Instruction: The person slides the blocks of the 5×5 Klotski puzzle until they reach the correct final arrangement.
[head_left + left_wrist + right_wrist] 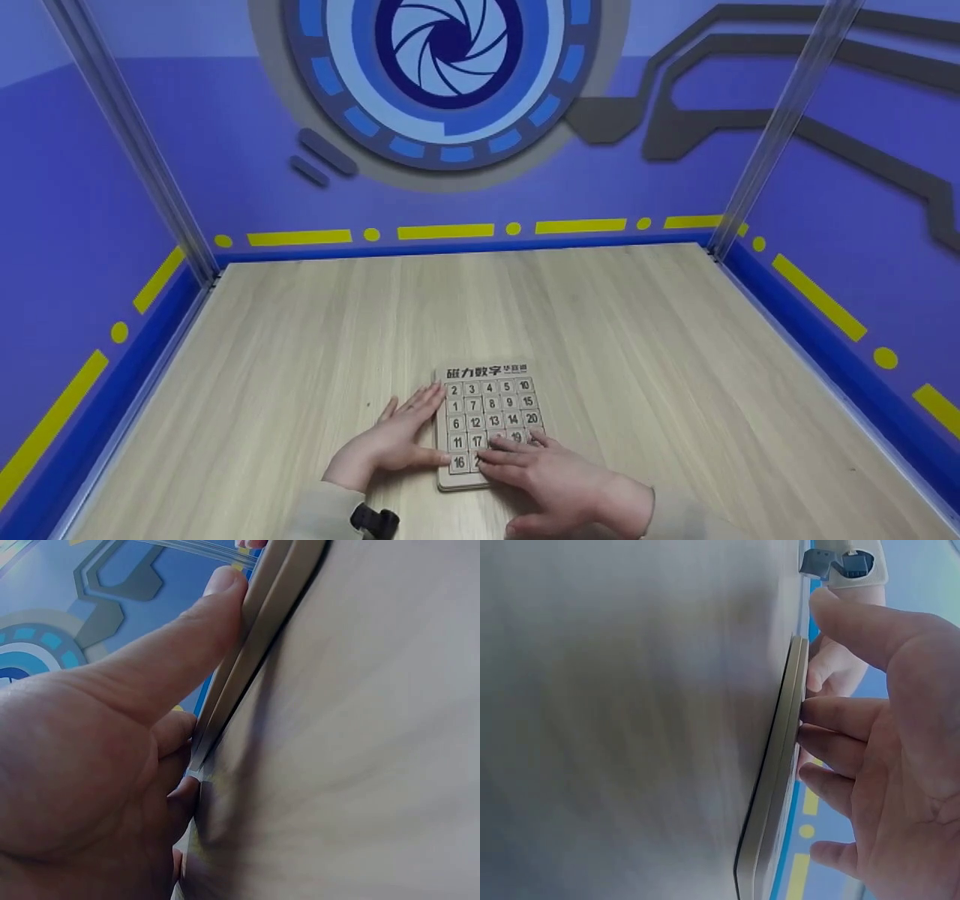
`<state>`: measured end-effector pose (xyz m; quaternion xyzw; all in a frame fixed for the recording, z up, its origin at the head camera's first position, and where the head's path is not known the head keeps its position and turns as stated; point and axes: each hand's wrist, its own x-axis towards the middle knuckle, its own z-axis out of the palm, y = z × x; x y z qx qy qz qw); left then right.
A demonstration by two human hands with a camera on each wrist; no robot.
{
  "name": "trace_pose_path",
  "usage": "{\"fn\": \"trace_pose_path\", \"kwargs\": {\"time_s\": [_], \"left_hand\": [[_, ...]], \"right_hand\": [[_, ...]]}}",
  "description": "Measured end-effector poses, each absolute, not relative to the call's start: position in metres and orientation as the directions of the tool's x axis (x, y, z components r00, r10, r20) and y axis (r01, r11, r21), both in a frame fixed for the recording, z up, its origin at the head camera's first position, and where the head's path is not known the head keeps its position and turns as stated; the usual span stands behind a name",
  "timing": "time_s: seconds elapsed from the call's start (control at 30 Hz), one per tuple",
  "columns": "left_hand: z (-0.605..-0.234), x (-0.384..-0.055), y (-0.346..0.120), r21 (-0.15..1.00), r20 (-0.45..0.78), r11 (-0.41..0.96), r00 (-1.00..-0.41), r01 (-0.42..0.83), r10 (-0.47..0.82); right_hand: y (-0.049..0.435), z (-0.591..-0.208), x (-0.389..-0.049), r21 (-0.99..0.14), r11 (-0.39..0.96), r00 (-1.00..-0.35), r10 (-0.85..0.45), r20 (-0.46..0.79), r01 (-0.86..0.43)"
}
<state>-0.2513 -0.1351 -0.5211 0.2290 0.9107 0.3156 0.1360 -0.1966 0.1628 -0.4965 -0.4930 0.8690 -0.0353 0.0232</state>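
Observation:
A wooden number slide puzzle (461, 482) lies flat on the table, Chinese lettering across its top and square numbered tiles in rows below. My left hand (394, 442) rests along its left side, fingers extended by the upper edge and thumb at the tile marked 16. In the left wrist view the thumb (217, 607) lies against the layered edge of the board. Over the lower right of the puzzle, my right hand (559, 480) touches the tiles with outstretched fingertips, hiding several of them. The right wrist view shows those fingers (836, 716) at the puzzle's top face, thumb held apart.
The pale wood-grain table (315, 330) extends beyond the puzzle on all sides. Blue-purple printed panels (247, 187) wall in its back and sides, with clear corner posts (780, 127). A black band-like device (375, 520) sits at the left sleeve.

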Motion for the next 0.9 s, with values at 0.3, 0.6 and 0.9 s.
{"fn": "trace_pose_path", "kwargs": {"time_s": [0.3,0.6,0.9], "left_hand": [[-0.520,-0.250,-0.135,0.645,-0.097,0.688,-0.857,0.333,0.506],[-0.520,-0.250,-0.134,0.640,-0.097,0.691,-0.857,0.336,0.507],[-0.519,-0.250,-0.134,0.648,-0.100,0.687,-0.857,0.330,0.506]], "right_hand": [[0.168,-0.502,-0.197,-0.097,0.510,-0.515,-0.856,0.046,-0.855],[0.190,-0.500,-0.186,-0.138,0.589,-0.601,-0.797,0.062,-0.796],[0.205,-0.500,-0.179,-0.151,0.635,-0.646,-0.762,0.039,-0.758]]}}
